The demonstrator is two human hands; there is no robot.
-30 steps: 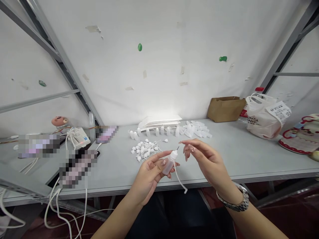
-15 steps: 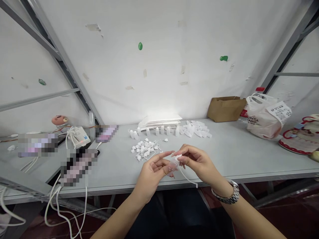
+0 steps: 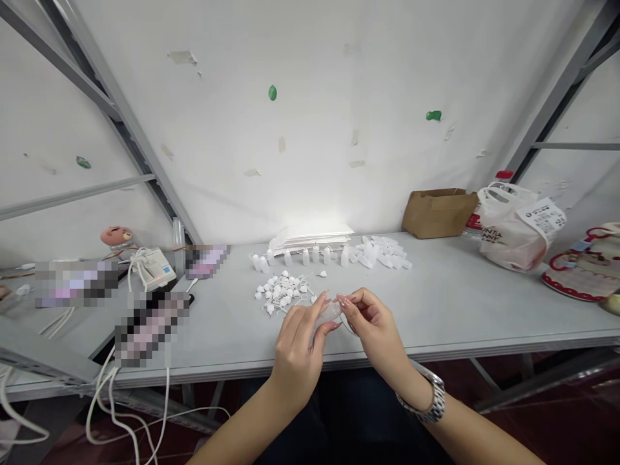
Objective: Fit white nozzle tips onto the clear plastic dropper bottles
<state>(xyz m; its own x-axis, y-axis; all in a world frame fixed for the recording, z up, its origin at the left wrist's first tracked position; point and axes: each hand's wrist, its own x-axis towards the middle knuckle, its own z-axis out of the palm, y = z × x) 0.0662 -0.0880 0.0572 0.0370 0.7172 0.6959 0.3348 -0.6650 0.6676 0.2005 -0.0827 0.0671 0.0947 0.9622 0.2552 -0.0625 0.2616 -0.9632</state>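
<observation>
A small translucent plastic bottle (image 3: 330,313) lies tilted in the fingers of my left hand (image 3: 298,345), its neck end pointing right. My right hand (image 3: 380,329) pinches at that end, on the white cap, which the fingertips mostly cover. A thin white strap (image 3: 347,325) curves down below my right fingers. Just beyond my left hand is a heap of white caps (image 3: 283,289) with thin straps. Behind it several capped bottles (image 3: 305,258) stand in a rough row. Loose translucent bottles (image 3: 382,250) lie piled to their right.
White flat sheets (image 3: 312,236) are stacked against the wall. A cardboard box (image 3: 438,213), a plastic bag (image 3: 508,232) and a patterned bag (image 3: 588,265) stand at the right. Phones (image 3: 152,326), white cables (image 3: 130,420) and a power strip (image 3: 155,268) occupy the left.
My left hand has turned, its back now more toward me, and the bottle lies flatter. My right fingers have shifted slightly left over the cap. The strap's end no longer hangs out to the right.
</observation>
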